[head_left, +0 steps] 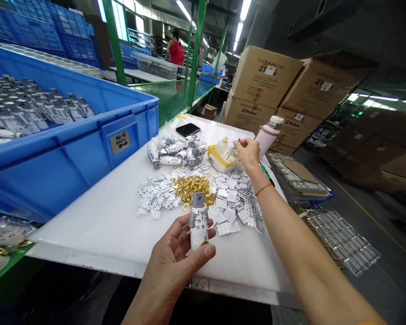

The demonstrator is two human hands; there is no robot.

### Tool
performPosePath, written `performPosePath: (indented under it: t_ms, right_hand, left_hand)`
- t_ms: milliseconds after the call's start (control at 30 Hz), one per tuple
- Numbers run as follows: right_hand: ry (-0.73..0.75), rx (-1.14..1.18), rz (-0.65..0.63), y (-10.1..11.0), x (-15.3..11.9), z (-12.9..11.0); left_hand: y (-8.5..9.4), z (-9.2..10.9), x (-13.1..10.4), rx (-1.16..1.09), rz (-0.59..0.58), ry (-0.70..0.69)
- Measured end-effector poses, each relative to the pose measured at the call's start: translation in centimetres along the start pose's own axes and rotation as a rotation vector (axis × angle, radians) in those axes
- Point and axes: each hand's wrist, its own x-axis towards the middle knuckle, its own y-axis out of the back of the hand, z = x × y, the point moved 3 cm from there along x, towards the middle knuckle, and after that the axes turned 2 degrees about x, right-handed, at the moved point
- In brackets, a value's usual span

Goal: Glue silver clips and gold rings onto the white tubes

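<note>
My left hand (181,250) is wrapped round a white cylindrical part with a grey square end (199,221), held upright above the front of the table. Small bumps cover its side, and a gold ring shows near my thumb. Farther off, my right hand (247,151) pinches a thin stick-like tool (230,152) over a small yellow-rimmed tray (221,163). Inside that tray stands a whitish bottle (221,146). Between the hands lie a heap of gold rings (192,187) and loose flat grey-white pieces (159,194), with more flat pieces (235,198) on the right.
Similar cylindrical parts (179,151) are piled behind the rings, near a black phone (188,129). A pink bottle (268,135) stands beyond my right hand. At left is a large blue crate (122,122) of such parts; cardboard boxes (257,85) stack behind. A person in red (176,52) is far off.
</note>
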Motion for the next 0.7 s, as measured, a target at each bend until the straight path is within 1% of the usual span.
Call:
performPosePath:
  t_ms: [100, 200, 267, 333, 400, 433, 500, 533, 567, 600, 700]
  right_hand:
    - [0.089, -0.023, 0.038, 0.5, 0.2, -1.1]
    - [0.215, 0.021, 0.139, 2.5, -0.8, -3.2]
    - [0.307, 0.092, 0.213, 4.4, -2.5, -5.1]
    - [0.38, 0.183, 0.24, 6.3, -5.4, -7.0]
    - [0.418, 0.264, 0.205, 8.0, -9.2, -8.8]
    - [0.425, 0.3, 0.155, 8.7, -11.3, -9.5]
    - [0.367, 0.415, 0.018, 9.6, -15.0, -10.3]
    - [0.363, 0.403, -0.04, 9.8, -16.6, -10.6]
    - [0.364, 0.379, -0.109, 9.9, -17.9, -10.7]
    - [0.381, 0.363, -0.145, 9.9, -18.9, -10.7]
    - [0.447, 0.341, -0.206, 9.4, -20.2, -10.2]
  left_hand:
    - [0.6, 0.0, 0.2, 0.045, 0.02, -0.064]
    - [0.9, -0.1, 0.5, 0.072, 0.0, -0.126]
    - [1.1, -0.3, 0.6, 0.099, 0.01, -0.159]
    - [1.2, -0.4, 0.7, 0.12, 0.031, -0.176]
    - [1.2, -0.5, 0.9, 0.14, 0.043, -0.192]
    - [1.1, -0.5, 1.1, 0.153, 0.042, -0.2]
    - [1.0, -0.5, 1.3, 0.173, 0.038, -0.215]
    - [0.9, -0.4, 1.4, 0.176, 0.032, -0.218]
    - [0.8, -0.4, 1.5, 0.173, 0.026, -0.218]
    - [0.7, -0.4, 1.5, 0.166, 0.019, -0.216]
    - [0.4, -0.5, 1.4, 0.144, 0.006, -0.212]
